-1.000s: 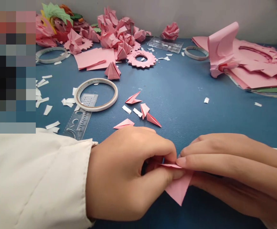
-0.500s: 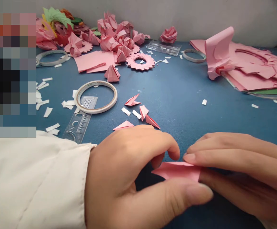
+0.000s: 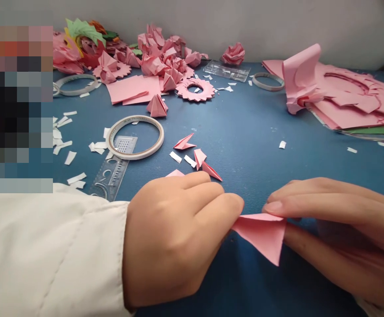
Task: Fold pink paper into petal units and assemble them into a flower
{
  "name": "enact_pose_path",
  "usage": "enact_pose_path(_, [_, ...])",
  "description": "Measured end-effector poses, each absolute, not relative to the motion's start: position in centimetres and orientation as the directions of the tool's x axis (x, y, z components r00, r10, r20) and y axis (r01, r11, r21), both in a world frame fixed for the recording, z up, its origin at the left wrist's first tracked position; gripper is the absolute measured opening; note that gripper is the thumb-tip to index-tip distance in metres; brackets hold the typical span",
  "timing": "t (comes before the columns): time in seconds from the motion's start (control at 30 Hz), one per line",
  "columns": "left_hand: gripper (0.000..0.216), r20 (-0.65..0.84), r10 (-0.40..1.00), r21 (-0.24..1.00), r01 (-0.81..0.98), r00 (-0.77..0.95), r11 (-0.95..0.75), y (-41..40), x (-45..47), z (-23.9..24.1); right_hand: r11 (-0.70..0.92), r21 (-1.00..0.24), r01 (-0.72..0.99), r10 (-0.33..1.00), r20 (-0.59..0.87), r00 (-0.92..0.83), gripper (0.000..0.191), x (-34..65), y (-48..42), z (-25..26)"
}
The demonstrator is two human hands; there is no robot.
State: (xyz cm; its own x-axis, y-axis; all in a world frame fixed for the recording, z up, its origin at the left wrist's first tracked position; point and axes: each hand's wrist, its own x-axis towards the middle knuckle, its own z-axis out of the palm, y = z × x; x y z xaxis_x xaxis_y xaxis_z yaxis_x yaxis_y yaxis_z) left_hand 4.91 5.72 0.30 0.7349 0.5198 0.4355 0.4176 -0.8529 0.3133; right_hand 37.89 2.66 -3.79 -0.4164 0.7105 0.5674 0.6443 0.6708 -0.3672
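Clamped with the left hand (image 3: 175,237) on the narrow left end of a folded pink paper (image 3: 267,235), with fingers curled in and thumb out of sight. Clamped with the right hand (image 3: 337,220) on the opposite end, with a fingertip on the upper edge and the thumb against the right side, lower down. Held so between both hands, with one corner pointing down toward the near part of the blue desk (image 3: 234,119); cannot tell whether touching it.

Just beyond the left hand: small folded pink pieces (image 3: 198,157), one partly hidden behind the knuckles, with white scraps (image 3: 175,157) just beside. Farther left: a tape roll (image 3: 135,156), lying flat across the far end of a clear ruler (image 3: 112,176). Behind the roll: a pointed pink piece (image 3: 157,106), near flat pink sheets (image 3: 135,88) and a pleated pink ring (image 3: 207,91).

Heaped farther back, near the wall (image 3: 245,26): a pile of folded pink paper (image 3: 154,64), and to its left a pleated green piece (image 3: 84,31). Right of the pile: a clear plastic case (image 3: 227,71), with a pink paper rose (image 3: 233,53) just behind, then a second tape roll (image 3: 268,87). On the far right: stacked pink sheets (image 3: 340,112), with a tall bent pink sheet (image 3: 300,70) rising at the left end. Covered up to the left wrist by a white sleeve (image 3: 63,255).
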Motion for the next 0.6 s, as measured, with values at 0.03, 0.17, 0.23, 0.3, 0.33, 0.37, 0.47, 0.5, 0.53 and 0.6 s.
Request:
enact_pose_path(0.03, [0.032,0.437,0.518,0.315,0.414,0.735,-0.854,5.7,4.9,0.2,0.671,-0.368,0.644,0.710,0.568,-0.416,0.032,37.9,2.7,-3.7])
enact_pose_path(0.17, [0.037,0.453,0.541,0.365,0.406,0.709,-0.838,5.4,5.3,0.4,0.670,-0.370,0.644,0.712,0.567,-0.415,0.028,37.7,2.9,-2.8])
enact_pose_path(0.23, [0.040,0.456,0.565,0.403,0.406,0.687,-0.820,5.4,5.6,0.7,0.669,-0.378,0.639,0.715,0.561,-0.417,0.025,37.2,3.2,-2.1])
enact_pose_path(0.3, [0.041,0.446,0.547,0.403,0.387,0.708,-0.829,5.6,5.7,0.9,0.685,-0.380,0.621,0.709,0.545,-0.448,0.020,36.6,3.7,-1.5])
enact_pose_path(0.33, [0.040,0.435,0.521,0.384,0.373,0.734,-0.845,5.7,5.6,1.0,0.702,-0.373,0.607,0.698,0.533,-0.479,0.017,36.3,3.9,-1.1])
enact_pose_path(0.37, [0.038,0.423,0.495,0.361,0.360,0.759,-0.860,5.8,5.6,1.0,0.721,-0.364,0.589,0.683,0.512,-0.521,0.016,36.1,4.2,-0.8])
enact_pose_path(0.47, [0.034,0.409,0.471,0.315,0.363,0.781,-0.877,5.9,5.4,0.8,0.757,-0.357,0.547,0.652,0.468,-0.596,0.015,35.8,4.7,0.0])
enact_pose_path(0.5, [0.034,0.413,0.476,0.314,0.369,0.777,-0.875,5.9,5.4,0.7,0.762,-0.361,0.539,0.648,0.458,-0.609,0.013,35.8,4.8,0.3])
enact_pose_path(0.53, [0.034,0.416,0.483,0.316,0.376,0.770,-0.871,5.9,5.4,0.6,0.766,-0.366,0.529,0.643,0.449,-0.620,0.012,35.8,4.9,0.4])
enact_pose_path(0.6, [0.034,0.416,0.493,0.326,0.380,0.764,-0.865,6.0,5.5,0.5,0.773,-0.372,0.514,0.634,0.462,-0.620,0.010,35.7,5.0,0.5])
